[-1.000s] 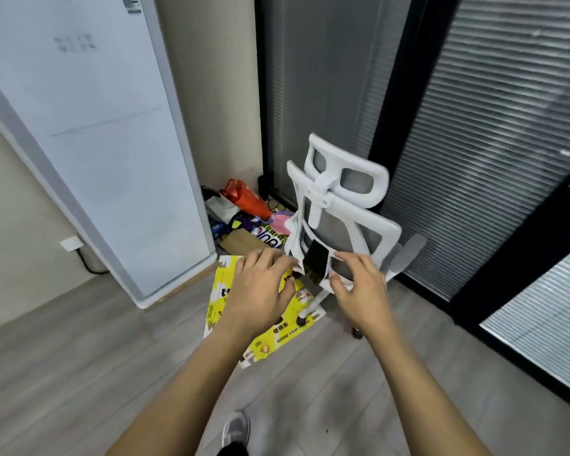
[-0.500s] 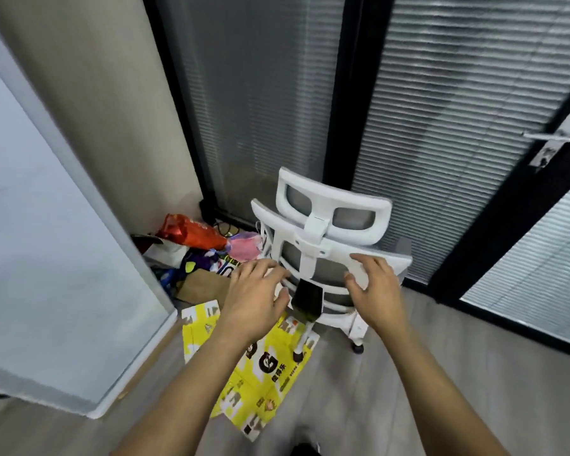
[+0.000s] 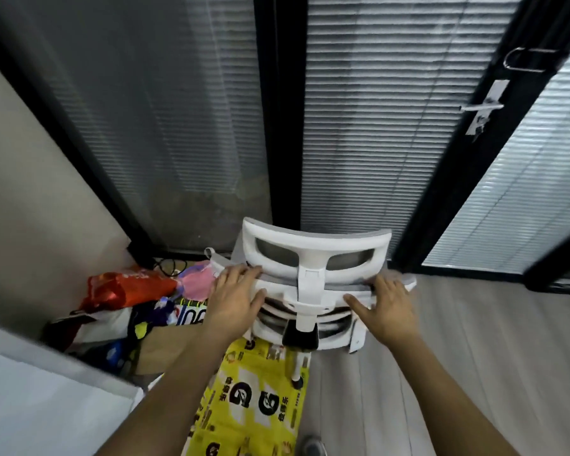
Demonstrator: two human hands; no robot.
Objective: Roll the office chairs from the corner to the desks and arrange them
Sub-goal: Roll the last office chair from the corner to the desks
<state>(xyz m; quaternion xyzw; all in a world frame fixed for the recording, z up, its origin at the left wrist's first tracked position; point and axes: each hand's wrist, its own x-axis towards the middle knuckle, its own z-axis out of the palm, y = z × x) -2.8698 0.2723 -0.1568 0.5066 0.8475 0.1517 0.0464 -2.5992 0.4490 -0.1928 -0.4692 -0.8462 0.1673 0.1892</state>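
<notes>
A white office chair (image 3: 311,255) with a grey mesh headrest stands in the corner, its back toward me. My left hand (image 3: 234,299) grips the left end of the backrest's top edge, fingers curled over it. On the right end my right hand (image 3: 387,309) holds the same edge, thumb pointing inward. One white leg with a black caster (image 3: 297,381) shows below the seat. The seat itself is hidden behind the backrest.
A flattened yellow cardboard box (image 3: 254,399) lies on the wooden floor under the chair. Bags and clutter, including an orange bag (image 3: 122,289), pile up at the left. Glass walls with blinds stand behind, a door handle (image 3: 482,108) at the right, a white panel (image 3: 40,406) at the lower left.
The view has swung right and closer, so the chair's back now faces me squarely. Both hands have shifted up from the lower back onto the ends of the backrest's top edge.
</notes>
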